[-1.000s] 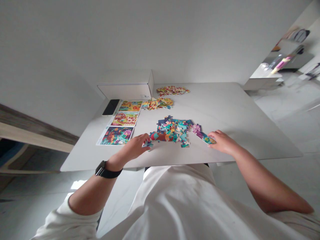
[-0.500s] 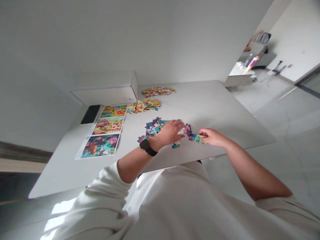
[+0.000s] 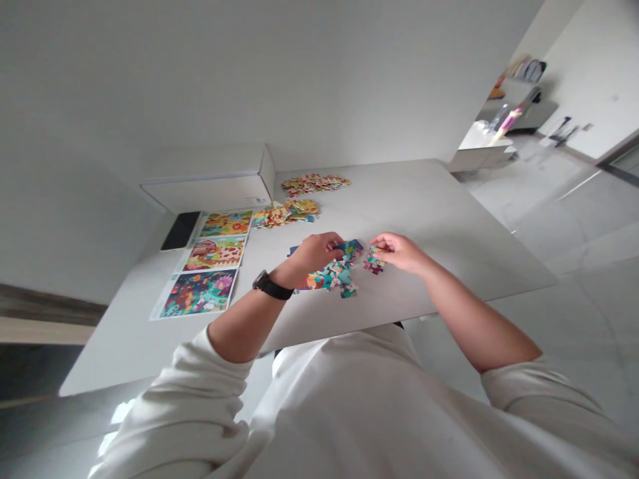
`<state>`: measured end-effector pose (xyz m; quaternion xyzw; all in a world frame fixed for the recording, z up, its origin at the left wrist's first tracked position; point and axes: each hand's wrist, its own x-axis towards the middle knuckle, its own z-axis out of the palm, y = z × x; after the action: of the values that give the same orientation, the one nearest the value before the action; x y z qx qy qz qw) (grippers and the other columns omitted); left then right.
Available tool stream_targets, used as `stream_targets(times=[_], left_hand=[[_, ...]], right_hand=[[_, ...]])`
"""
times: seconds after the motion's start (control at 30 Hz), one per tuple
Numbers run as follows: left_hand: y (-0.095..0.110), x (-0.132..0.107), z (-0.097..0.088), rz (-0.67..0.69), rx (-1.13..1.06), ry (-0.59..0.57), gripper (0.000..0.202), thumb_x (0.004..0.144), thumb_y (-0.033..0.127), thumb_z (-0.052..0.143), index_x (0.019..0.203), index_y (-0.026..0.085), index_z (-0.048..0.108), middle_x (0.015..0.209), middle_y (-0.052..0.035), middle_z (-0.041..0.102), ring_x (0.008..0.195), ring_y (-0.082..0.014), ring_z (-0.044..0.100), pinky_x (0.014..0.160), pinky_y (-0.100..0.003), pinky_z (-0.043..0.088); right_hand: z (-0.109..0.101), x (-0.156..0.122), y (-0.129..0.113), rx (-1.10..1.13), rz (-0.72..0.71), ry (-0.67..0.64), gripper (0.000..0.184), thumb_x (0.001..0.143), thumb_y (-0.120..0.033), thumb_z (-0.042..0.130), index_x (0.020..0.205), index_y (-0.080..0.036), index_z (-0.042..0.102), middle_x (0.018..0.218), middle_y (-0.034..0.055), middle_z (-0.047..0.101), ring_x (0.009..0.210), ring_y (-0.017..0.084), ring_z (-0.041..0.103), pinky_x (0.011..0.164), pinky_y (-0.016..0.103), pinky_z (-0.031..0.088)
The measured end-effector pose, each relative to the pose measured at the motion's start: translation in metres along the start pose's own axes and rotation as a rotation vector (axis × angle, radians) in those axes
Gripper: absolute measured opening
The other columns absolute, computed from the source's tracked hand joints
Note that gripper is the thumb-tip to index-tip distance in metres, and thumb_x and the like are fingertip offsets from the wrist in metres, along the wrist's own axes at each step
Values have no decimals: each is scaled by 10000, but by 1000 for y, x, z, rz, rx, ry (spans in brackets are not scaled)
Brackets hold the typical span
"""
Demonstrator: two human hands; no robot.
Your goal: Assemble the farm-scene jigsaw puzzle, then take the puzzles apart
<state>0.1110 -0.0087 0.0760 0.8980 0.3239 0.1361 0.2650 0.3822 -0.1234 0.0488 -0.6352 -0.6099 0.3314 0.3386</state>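
My left hand (image 3: 319, 254), with a black watch on the wrist, is over a heap of loose jigsaw puzzle pieces (image 3: 335, 274) in blue, teal and orange. Its thumb and fingers are curled together at a dark blue puzzle piece (image 3: 353, 249) on the heap's far side; the grip is partly hidden. To the right, my right hand (image 3: 401, 253) pinches a small cluster of joined puzzle pieces (image 3: 373, 263), purple below and teal and yellow above. A narrow gap separates this cluster from the heap.
Two more piles of puzzle pieces, one yellowish (image 3: 287, 213) and one reddish (image 3: 314, 183), lie farther back. On the left are a printed sheet with three pictures (image 3: 200, 293), a black phone (image 3: 180, 231) and a white box (image 3: 210, 191) against the wall. The table (image 3: 399, 299) ends near my body.
My right hand has moved left and away from me, bringing its teal piece up to the purple pieces. My left hand has drawn left, its spread fingers now curled at the heap.
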Motion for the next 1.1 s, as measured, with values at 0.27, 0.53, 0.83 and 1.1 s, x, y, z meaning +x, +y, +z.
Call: stream_targets(times=[0.27, 0.53, 0.83, 1.1], left_hand=[[-65, -67, -40, -54, 311, 147, 348, 931, 426, 720, 1220, 231, 716, 1200, -113, 722, 1110, -309, 686, 1054, -469, 537], [-52, -123, -23, 7, 359, 17, 279, 994, 450, 692, 1167, 234, 726, 1225, -119, 706, 1154, -310, 666, 1045, -474, 523], [-29, -122, 2, 75, 433, -29, 242, 1019, 328, 672, 1230, 268, 776, 1232, -110, 740, 1133, -300, 675, 1006, -465, 516], [-34, -134, 11, 121, 398, -16, 370, 1052, 185, 531, 1283, 318, 788, 1254, -94, 749, 1130, -258, 691, 997, -432, 537]], right_hand=[[12, 2, -7, -714, 113, -21, 458, 826, -463, 892, 1162, -222, 694, 1018, 114, 788, 899, 275, 743, 748, 342, 540], [-1, -13, 13, -620, 96, -120, 468, 715, -283, 925, 1117, -265, 687, 829, -18, 762, 691, 185, 693, 610, 268, 438], [-9, -15, 11, -283, 119, -256, 376, 753, -334, 808, 1105, -241, 714, 728, -65, 630, 635, 150, 566, 603, 266, 392], [4, 29, -7, 63, 69, -230, 448, 735, -459, 812, 1083, -187, 738, 756, -40, 604, 668, 149, 543, 659, 286, 452]])
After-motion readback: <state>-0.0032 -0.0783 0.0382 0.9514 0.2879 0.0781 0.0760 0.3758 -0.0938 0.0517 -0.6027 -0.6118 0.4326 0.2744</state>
